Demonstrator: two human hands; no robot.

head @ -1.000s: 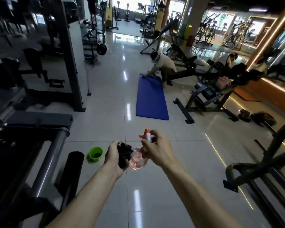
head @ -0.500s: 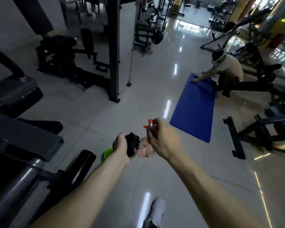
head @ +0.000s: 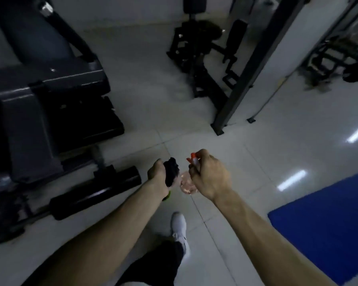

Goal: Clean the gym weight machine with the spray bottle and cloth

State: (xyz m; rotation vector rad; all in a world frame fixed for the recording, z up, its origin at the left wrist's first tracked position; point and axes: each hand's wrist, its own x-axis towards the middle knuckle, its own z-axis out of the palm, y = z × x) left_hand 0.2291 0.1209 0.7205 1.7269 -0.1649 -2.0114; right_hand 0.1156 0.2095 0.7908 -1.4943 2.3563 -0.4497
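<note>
Head view: the left hand (head: pixel 158 176) is curled tight around a bunched black cloth (head: pixel 171 172). Just beside it, the right hand (head: pixel 210 178) grips the neck of a clear spray bottle (head: pixel 185 185) with an orange nozzle. Both are held above the tiled floor (head: pixel 246 162), and the dark weight machine (head: pixel 39 112) stands to their left, apart from them.

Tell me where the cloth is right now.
In the head view, low centre, the cloth is bunched in the left hand, just left of the bottle that the right hand grips.
</note>
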